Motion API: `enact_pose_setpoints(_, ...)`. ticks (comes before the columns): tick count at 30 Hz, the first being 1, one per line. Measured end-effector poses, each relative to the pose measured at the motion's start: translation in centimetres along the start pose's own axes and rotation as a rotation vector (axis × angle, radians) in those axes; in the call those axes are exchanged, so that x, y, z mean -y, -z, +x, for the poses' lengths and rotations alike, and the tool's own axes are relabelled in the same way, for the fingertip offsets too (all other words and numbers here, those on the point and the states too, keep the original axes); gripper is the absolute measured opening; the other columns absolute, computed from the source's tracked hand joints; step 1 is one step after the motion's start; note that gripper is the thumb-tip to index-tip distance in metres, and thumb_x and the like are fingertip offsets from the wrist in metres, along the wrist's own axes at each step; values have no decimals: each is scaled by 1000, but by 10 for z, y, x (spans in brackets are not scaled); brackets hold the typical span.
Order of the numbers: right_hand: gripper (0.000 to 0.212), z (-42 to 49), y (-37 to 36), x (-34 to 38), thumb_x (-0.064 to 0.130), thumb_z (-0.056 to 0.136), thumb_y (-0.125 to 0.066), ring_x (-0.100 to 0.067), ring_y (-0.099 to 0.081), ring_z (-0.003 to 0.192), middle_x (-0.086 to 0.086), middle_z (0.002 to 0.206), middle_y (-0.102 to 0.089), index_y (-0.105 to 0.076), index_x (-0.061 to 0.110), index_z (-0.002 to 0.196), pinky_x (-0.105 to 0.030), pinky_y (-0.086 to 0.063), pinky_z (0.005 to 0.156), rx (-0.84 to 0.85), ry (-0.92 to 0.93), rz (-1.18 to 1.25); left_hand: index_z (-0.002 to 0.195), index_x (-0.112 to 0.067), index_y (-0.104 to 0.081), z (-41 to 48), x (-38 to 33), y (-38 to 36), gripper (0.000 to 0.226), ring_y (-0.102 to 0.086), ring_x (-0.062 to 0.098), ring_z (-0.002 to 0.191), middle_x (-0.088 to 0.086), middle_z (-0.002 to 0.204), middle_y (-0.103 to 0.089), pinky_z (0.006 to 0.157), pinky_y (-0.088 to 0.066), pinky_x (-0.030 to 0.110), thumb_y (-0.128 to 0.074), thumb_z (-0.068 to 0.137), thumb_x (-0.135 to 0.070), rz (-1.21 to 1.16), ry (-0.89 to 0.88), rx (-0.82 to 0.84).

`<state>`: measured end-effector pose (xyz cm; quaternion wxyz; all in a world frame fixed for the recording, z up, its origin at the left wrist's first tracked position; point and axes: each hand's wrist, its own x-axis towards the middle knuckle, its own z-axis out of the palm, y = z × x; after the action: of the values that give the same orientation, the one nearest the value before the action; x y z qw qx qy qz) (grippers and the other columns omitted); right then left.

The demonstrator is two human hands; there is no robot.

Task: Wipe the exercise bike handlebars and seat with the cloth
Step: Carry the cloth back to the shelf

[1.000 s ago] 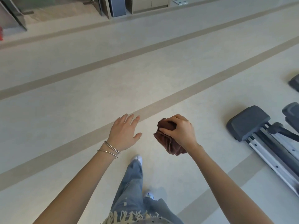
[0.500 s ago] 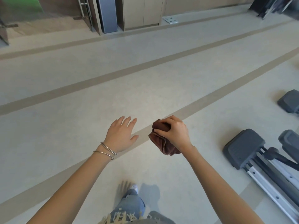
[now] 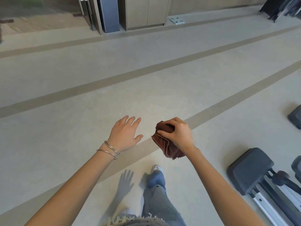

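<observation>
The right hand [image 3: 177, 136] is clutching a bunched, dark reddish-brown cloth [image 3: 169, 147], fingers curled over its top while its folds are hanging below the palm. The left hand [image 3: 125, 134], wearing 2 thin silver bangles [image 3: 110, 148], is hovering just beside it, fingers spread and holding nothing.

The only gym equipment showing is lying to the right of the cloth: a dark grey plastic end cap [image 3: 249, 170] on a silver metal rail [image 3: 268, 207], whose long axis is running away toward the lower right. The cloth-holding hand is the nearer 1. Handlebars and seat are not appearing in view, so the wiping is likely yet to begin.

The person is standing on a pale grey smooth floor [image 3: 81, 62] crossed by tan stripes [image 3: 114, 79], with light wooden cabinets [image 3: 143, 12] lining the far wall.
</observation>
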<state>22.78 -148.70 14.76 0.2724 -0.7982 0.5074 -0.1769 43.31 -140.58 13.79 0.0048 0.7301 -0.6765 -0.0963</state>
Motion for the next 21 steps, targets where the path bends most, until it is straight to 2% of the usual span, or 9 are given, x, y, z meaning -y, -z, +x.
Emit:
enact_pose_setpoints(7,29,122,38,-32,53,65,-73,-5,-58,85,15,92,-59,-68,40,91,-24,-44,70,-3,49,-7,148,-23,-16,116,-13,29,69,-19,26,142,3,153,-27,112,-22,38,-38,91,-54,12,52,-22)
enact_pose_setpoints(13,31,201,62,-58,51,67,-75,-8,-58,92,13,96,-61,-68,37,95,-28,-47,74,73,103,-41,148,-23,-16,196,-25,37,69,-19,27,142,3,152,-28,112,-23,38,-38,91,-54,-1,97,-7)
enact_pose_setpoints(21,33,305,66,-78,51,67,-75,-9,-59,91,12,97,-61,-69,36,96,-29,-48,75,104,111,-47,148,-22,-17,291,-2,45,69,-21,29,141,4,152,-30,111,-26,39,-36,91,-56,-29,127,0)
